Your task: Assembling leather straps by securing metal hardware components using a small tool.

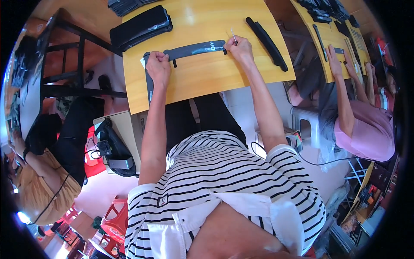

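Observation:
A dark grey curved strip (196,49) with a pale printed mark lies across the yellow table (207,77). Small black tabs stick out below it near both ends. My left hand (158,69) is closed, fingertips pinched at the strip's left end. A second dark strip (149,84) runs down beneath that hand along the table's left side. At the right end, my right hand (240,49) is closed around a thin, pointed, shiny tool (233,35), its tip upward; its exact kind is too small to tell. Those fingers also touch or nearly touch the strip.
A pile of black bands (140,31) sits at the table's far left. On the right lies a long black band (267,45). Co-workers sit at both sides, one in a pink top (366,129). A black bag (116,151) rests on a box at lower left.

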Motion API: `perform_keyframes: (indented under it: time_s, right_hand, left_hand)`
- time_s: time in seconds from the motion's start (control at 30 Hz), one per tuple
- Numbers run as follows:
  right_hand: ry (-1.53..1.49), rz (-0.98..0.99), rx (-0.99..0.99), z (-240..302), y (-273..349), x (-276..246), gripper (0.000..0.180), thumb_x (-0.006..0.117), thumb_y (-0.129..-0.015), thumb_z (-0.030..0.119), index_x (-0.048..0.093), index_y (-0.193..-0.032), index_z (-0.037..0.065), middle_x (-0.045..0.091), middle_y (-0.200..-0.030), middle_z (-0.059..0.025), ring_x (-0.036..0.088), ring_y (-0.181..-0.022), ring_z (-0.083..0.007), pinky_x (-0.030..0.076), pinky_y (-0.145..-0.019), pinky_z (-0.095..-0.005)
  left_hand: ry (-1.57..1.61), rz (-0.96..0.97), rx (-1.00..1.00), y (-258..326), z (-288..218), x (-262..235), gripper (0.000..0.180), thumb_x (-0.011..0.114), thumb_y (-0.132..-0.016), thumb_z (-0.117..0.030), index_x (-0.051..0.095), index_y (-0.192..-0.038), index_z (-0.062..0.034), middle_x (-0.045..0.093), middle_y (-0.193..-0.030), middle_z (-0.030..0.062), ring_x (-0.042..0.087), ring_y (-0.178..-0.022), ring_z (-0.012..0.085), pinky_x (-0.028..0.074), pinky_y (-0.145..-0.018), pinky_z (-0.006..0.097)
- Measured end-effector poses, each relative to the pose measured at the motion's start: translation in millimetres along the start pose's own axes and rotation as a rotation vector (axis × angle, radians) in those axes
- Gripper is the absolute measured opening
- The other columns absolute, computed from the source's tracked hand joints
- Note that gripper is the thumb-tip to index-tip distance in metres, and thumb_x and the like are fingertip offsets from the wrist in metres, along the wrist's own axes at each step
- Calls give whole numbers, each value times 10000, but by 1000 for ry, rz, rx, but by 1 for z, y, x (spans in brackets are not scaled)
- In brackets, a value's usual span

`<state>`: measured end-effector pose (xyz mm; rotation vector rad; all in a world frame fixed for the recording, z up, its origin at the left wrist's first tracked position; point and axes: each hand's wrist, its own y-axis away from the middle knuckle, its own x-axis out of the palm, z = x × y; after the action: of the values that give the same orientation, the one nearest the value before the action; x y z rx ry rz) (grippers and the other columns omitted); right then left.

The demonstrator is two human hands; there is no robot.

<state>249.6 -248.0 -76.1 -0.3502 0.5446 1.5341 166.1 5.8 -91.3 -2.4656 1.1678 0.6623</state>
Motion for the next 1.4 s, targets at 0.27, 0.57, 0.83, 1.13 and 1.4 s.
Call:
perform_keyframes:
  time_s: [0.27,0.57,0.83,1.13,1.4]
  right_hand:
    - [9,-112,-301,-3,22,-14,165,622,-757,157,652,-884,57,593,-661,-83,583,-610,-216,459,-579,-337]
    - [533,14,-610,16,55,-2,272,584,-803,215,619,-1066,156,559,-884,-144,605,-672,-330,505,-609,-440]
    - [553,27,-647,16,52,-1,304,574,-811,257,623,-1085,134,571,-895,-146,610,-705,-340,499,-632,-439]
    - [425,67,-560,19,52,-12,317,586,-812,243,625,-1103,125,551,-799,-120,578,-730,-277,462,-663,-379]
    - [-105,-77,-387,5,90,-6,231,594,-826,160,644,-999,14,616,-739,-110,571,-667,-152,447,-615,-271]
  left_hand:
    - [-242,54,387,35,-49,-14,303,587,-815,-179,580,-1055,6,598,-976,156,583,-899,310,460,-788,380]
    - [-580,389,711,57,-42,23,686,497,-850,-439,295,-1362,-29,257,-1436,134,212,-1343,249,162,-1065,506]
    - [-567,359,741,51,-30,10,699,485,-856,-449,287,-1361,-8,256,-1438,139,228,-1336,258,175,-1076,455]
    - [-426,68,435,61,-16,-76,581,590,-819,-309,396,-1245,36,377,-1305,231,374,-1203,362,359,-953,434]
    - [-495,74,-9,81,0,-111,419,659,-711,-175,506,-1049,20,615,-803,170,602,-762,385,469,-741,435]
